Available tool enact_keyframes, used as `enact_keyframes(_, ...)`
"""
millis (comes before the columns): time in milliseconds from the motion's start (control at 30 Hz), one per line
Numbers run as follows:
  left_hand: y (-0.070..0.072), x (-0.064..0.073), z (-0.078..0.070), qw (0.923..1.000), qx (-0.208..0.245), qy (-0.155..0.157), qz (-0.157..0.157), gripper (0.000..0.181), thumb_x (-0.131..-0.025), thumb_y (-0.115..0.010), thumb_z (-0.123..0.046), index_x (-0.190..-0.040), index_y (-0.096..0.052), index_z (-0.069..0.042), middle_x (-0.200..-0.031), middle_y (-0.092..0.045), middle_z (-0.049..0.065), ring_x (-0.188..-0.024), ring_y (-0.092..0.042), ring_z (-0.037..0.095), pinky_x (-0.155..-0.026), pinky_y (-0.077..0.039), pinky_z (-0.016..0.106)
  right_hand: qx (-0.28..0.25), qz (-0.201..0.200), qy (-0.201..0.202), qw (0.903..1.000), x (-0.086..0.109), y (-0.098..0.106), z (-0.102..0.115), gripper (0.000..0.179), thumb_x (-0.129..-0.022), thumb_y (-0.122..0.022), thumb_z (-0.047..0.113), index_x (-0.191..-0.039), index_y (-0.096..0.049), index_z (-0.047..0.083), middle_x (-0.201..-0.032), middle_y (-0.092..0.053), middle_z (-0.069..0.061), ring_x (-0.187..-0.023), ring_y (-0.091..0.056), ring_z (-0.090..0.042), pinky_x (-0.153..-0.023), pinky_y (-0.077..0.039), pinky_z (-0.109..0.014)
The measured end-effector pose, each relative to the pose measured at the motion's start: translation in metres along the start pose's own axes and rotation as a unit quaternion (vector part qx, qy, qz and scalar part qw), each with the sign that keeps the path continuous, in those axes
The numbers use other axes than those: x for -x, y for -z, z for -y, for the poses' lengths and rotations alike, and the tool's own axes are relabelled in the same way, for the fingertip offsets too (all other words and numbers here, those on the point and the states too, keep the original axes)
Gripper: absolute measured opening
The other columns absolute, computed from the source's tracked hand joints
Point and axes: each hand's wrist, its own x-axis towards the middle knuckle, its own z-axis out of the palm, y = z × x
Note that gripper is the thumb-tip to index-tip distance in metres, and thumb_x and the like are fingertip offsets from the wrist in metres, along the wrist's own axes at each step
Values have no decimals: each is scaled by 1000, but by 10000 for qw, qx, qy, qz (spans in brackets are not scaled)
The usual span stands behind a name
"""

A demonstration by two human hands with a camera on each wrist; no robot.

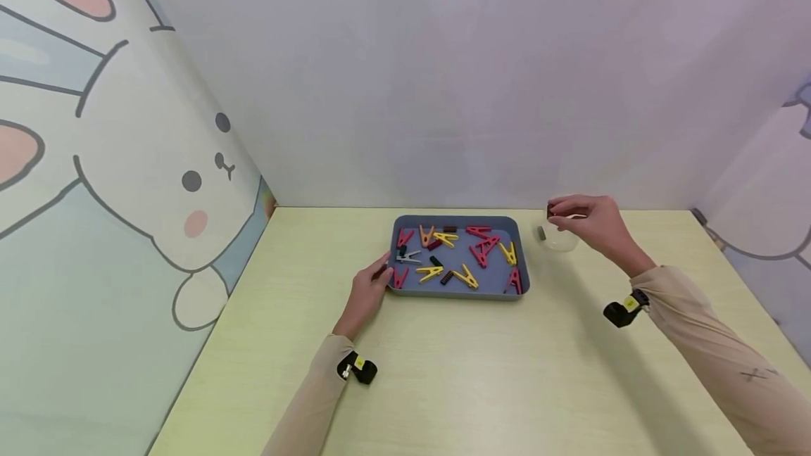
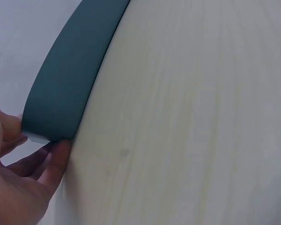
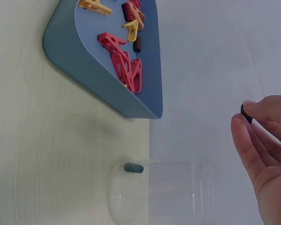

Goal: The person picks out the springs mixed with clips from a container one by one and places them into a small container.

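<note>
My right hand pinches a small dark cylinder between thumb and fingers, above the mouth of a clear jar. Fingertips hide much of the piece; from the head it looks brownish red. Inside the jar, near its bottom, lies one dark green ribbed cylinder. At the near left corner of a blue-grey tray, my left hand holds the wall between thumb and fingers. Red, yellow, orange and grey spring clips, such as this yellow clip, lie scattered in the tray among several ribbed cylinders.
The tray and jar stand near the back of a pale wooden table, the jar to the tray's right. A pale wall rises behind them. On the left, a side panel carries a rabbit drawing.
</note>
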Motion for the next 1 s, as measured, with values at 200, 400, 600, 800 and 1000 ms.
enact_keyframes(200, 0, 0, -2, 10000, 33, -46, -40, 41, -98, -53, -19, -139, -51, -14, -130, -57, 11, -122, -49, 21, -101, -37, 40, 75, -9, 37, 10000, 0, 3, 1, 22, -83, -73, 14, -98, -72, -2, -118, -62, -17, -82, -64, -1, -67, -52, -19)
enact_keyframes(400, 0, 2, -4, 10000, 49, 13, -33, 41, -98, -54, -19, -139, -51, -14, -130, -56, 11, -123, -48, 21, -101, -37, 41, 140, -61, 3, 9999, -2, 6, -3, 21, -84, -72, 12, -99, -72, -2, -118, -62, -17, -82, -65, -2, -66, -52, -19)
enact_keyframes(600, 0, 1, -2, 10000, 34, 53, -45, 41, -98, -54, -20, -138, -52, -15, -131, -56, 9, -122, -48, 20, -101, -38, 41, 198, -74, -29, 9998, -6, 9, -9, 21, -84, -71, 9, -100, -71, -6, -119, -61, -22, -82, -65, -3, -65, -51, -19)
enact_keyframes(800, -1, 0, -1, 9999, 89, 53, -51, 40, -97, -54, -17, -138, -52, -14, -127, -58, 10, -118, -50, 20, -99, -39, 41, 280, -52, -138, 9995, -7, 13, -14, 22, -86, -70, 9, -101, -70, -7, -119, -60, -24, -80, -64, -1, -64, -51, -18)
enact_keyframes(1000, 0, 1, -2, 10000, 31, 49, -42, 40, -97, -54, -18, -138, -52, -15, -128, -57, 10, -118, -50, 19, -100, -38, 42, 370, -120, -195, 9991, -9, 15, -16, 24, -86, -71, 16, -100, -71, -4, -118, -61, -20, -77, -65, -1, -65, -50, -17)
